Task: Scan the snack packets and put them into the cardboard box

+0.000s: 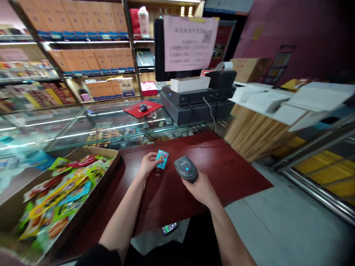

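Between the thumb and fingers of my left hand (149,163) is a small blue packet (162,158) with cartoon-like print, held just above the dark red table (172,199). My right hand (203,189) is wrapped round the handle of a black barcode scanner (185,168) with a blue light on its top. The scanner's head is a short way right of the packet, apart from it. Most of the scanner's handle is hidden by its head and my fingers. To the left of my left arm stands a cardboard box (91,192) full of colourful snack packets (63,192).
Behind the table runs a glass display counter (69,127), bearing a mouse (143,107) on a red mat (152,109). A monitor (159,51) with a pink notice and a receipt printer (223,79) stand at the back. A phone (169,228) lies below the table edge.
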`<state>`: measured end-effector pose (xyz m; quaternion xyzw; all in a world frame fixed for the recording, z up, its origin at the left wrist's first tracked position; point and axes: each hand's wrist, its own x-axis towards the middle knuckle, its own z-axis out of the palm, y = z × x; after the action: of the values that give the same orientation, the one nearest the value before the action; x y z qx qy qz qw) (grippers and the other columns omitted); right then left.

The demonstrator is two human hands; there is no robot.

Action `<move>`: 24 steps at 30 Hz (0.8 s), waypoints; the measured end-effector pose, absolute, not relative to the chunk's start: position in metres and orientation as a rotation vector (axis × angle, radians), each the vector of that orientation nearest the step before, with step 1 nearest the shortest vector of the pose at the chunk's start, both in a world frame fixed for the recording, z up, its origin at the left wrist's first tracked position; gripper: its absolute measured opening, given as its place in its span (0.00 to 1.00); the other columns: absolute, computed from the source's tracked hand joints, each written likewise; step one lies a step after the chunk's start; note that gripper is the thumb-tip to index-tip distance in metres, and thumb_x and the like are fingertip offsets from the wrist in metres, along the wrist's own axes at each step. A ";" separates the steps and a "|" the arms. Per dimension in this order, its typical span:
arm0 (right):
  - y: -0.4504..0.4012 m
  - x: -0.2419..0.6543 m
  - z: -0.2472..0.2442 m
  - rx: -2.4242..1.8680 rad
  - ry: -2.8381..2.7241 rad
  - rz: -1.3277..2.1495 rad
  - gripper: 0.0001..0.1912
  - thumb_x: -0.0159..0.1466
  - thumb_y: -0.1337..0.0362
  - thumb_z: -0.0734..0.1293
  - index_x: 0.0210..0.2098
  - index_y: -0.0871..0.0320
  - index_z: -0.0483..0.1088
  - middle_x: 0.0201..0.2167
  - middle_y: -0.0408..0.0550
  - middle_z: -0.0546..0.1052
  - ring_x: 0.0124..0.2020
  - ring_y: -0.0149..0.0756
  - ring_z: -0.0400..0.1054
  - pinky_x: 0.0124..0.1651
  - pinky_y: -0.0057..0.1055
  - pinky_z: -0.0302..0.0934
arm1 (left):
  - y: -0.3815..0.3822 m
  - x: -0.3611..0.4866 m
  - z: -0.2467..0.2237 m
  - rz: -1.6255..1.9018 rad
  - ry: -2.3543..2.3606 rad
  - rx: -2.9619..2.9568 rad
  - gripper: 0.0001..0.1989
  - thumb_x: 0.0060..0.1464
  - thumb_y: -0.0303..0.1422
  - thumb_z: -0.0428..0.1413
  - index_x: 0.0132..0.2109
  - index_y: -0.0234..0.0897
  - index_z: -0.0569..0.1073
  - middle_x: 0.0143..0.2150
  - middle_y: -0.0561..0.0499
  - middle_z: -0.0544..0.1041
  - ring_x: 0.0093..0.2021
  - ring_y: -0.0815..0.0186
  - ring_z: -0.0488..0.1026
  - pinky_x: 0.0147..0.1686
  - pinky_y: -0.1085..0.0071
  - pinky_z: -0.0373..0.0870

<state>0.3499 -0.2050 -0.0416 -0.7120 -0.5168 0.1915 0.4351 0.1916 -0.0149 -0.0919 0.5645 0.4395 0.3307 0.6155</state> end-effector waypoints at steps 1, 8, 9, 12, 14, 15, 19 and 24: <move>-0.198 0.338 -0.038 -1.738 -1.330 0.494 0.13 0.56 0.63 0.68 0.42 0.57 0.73 0.39 0.51 0.81 0.43 0.45 0.76 0.43 0.34 0.67 | -0.018 0.173 -0.086 0.819 0.976 1.218 0.24 0.36 0.36 0.69 0.41 0.34 0.72 0.32 0.46 0.81 0.29 0.63 0.77 0.31 0.67 0.74; -0.154 0.237 0.004 -1.402 -1.656 0.573 0.14 0.57 0.63 0.67 0.43 0.57 0.73 0.39 0.50 0.81 0.40 0.41 0.76 0.41 0.30 0.66 | -0.040 0.060 -0.044 1.208 0.930 1.138 0.22 0.35 0.35 0.69 0.40 0.31 0.76 0.35 0.45 0.82 0.34 0.64 0.78 0.39 0.68 0.74; -0.150 0.224 0.010 -1.388 -1.680 0.586 0.13 0.57 0.62 0.68 0.42 0.58 0.73 0.38 0.50 0.81 0.39 0.40 0.76 0.40 0.30 0.66 | -0.042 0.049 -0.041 1.252 0.940 1.143 0.21 0.36 0.34 0.69 0.40 0.32 0.76 0.36 0.45 0.82 0.35 0.64 0.78 0.40 0.68 0.74; -0.142 0.193 0.020 -1.373 -1.739 0.614 0.13 0.57 0.62 0.68 0.41 0.58 0.74 0.36 0.49 0.81 0.37 0.39 0.76 0.38 0.29 0.66 | -0.048 0.021 -0.036 1.340 0.987 1.148 0.20 0.38 0.34 0.68 0.41 0.32 0.76 0.38 0.45 0.81 0.36 0.63 0.78 0.43 0.67 0.73; -0.139 0.180 0.023 -1.355 -1.772 0.610 0.14 0.56 0.62 0.67 0.42 0.58 0.74 0.36 0.49 0.81 0.37 0.39 0.76 0.39 0.29 0.66 | -0.052 0.009 -0.031 1.364 0.997 1.152 0.20 0.39 0.34 0.67 0.41 0.32 0.76 0.40 0.44 0.81 0.38 0.61 0.79 0.44 0.65 0.73; -0.138 0.175 0.024 -1.345 -1.785 0.607 0.14 0.56 0.62 0.67 0.42 0.58 0.74 0.37 0.49 0.81 0.38 0.40 0.76 0.39 0.29 0.65 | -0.055 0.004 -0.029 1.365 0.987 1.164 0.20 0.40 0.34 0.67 0.42 0.32 0.76 0.41 0.44 0.81 0.40 0.60 0.78 0.45 0.64 0.73; -0.138 0.165 0.026 -1.338 -1.797 0.605 0.15 0.56 0.63 0.67 0.43 0.57 0.74 0.37 0.50 0.81 0.38 0.42 0.76 0.39 0.30 0.66 | -0.067 -0.004 -0.016 1.345 0.951 1.242 0.20 0.42 0.36 0.65 0.44 0.33 0.76 0.45 0.44 0.81 0.48 0.56 0.76 0.51 0.62 0.71; -0.144 0.160 0.029 -1.329 -1.787 0.619 0.14 0.55 0.63 0.68 0.42 0.57 0.74 0.38 0.50 0.81 0.40 0.44 0.76 0.41 0.32 0.66 | -0.069 -0.016 -0.008 1.358 1.040 1.202 0.22 0.41 0.37 0.66 0.44 0.32 0.76 0.42 0.44 0.81 0.43 0.58 0.78 0.47 0.62 0.73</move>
<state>0.1600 -0.1438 0.0285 -0.5260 -0.7075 0.2451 0.4034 -0.0163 -0.0686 -0.0078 0.4974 0.4303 0.5620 0.5016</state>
